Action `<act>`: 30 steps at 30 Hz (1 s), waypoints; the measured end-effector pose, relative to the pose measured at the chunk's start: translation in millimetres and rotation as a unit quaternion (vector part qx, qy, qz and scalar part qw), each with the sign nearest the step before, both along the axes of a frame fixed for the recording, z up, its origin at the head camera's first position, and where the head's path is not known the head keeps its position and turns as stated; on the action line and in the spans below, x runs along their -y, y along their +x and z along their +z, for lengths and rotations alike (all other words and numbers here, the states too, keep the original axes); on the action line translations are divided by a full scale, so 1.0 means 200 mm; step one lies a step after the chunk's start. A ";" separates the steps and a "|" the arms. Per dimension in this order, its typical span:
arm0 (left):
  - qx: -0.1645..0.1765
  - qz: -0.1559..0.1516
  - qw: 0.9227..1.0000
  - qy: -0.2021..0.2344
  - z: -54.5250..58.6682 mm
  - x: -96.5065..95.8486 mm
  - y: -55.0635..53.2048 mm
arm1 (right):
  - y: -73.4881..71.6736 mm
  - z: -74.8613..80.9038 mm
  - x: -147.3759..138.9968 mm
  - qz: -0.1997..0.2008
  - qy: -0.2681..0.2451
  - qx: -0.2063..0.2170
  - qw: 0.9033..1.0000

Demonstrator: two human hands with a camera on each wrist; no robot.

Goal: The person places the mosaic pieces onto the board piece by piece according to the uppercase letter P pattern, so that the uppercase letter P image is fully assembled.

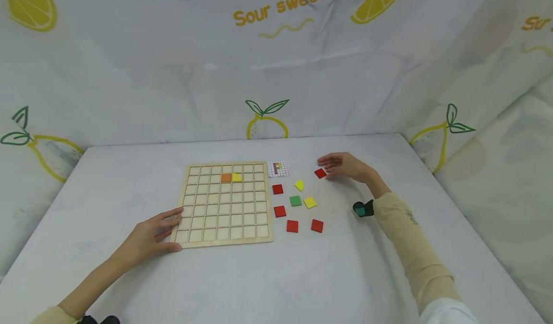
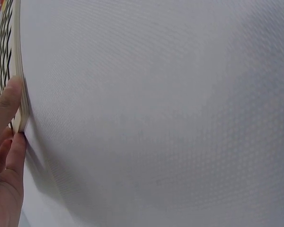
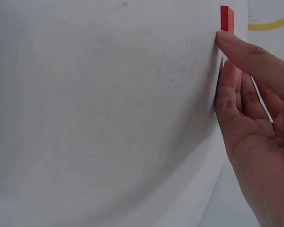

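My left hand (image 1: 147, 237) rests against the lower left corner of a wooden grid board (image 1: 226, 243), its thumb at the near edge and its fingers on the left side. In the left wrist view the thumb (image 2: 7, 106) touches the board's rim. An orange square tile (image 1: 226, 177) and a yellow tile (image 1: 236, 177) lie side by side in an upper row of the board. On the right, my right hand (image 1: 349, 167) is over the table beside a red square tile (image 1: 320, 173). The right wrist view shows the thumb tip at that tile; the fingers look loosely extended.
Between board and right hand lie several red tiles (image 1: 280, 211), a green tile (image 1: 295, 200), a yellow square (image 1: 309, 202) and a yellow curved-edge piece (image 1: 299, 185). A small pattern card (image 1: 278, 169) touches or nearly touches the board's upper right. A lemon-print cloth (image 1: 207, 98) hangs behind.
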State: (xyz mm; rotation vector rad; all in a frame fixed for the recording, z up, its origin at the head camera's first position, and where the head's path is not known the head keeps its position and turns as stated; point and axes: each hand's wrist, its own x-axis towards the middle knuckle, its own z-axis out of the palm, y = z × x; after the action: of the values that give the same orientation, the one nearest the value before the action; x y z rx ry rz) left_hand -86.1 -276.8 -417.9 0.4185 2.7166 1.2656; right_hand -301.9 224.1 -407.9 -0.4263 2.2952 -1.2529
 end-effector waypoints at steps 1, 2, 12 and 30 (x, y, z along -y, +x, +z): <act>0.000 0.000 1.000 -0.001 0.00 0.00 0.00 | 0.00 0.00 0.00 0.004 0.003 -0.007 1.000; 0.000 0.000 1.000 -0.002 0.01 0.00 0.00 | 0.00 0.00 0.01 0.006 0.007 -0.013 1.000; 0.014 0.009 1.000 0.003 0.01 0.00 0.00 | 0.02 0.04 0.06 0.015 0.089 -0.058 0.994; 0.022 0.017 1.000 -0.009 0.02 -0.02 0.00 | 0.05 0.01 -0.03 -0.089 0.067 -0.033 0.993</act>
State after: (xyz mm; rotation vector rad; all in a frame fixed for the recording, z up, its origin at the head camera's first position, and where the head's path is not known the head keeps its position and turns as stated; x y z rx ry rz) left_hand -86.3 -272.1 -414.6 0.3398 2.7064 1.2426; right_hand -292.5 230.1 -406.0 -0.2229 2.5011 -1.1710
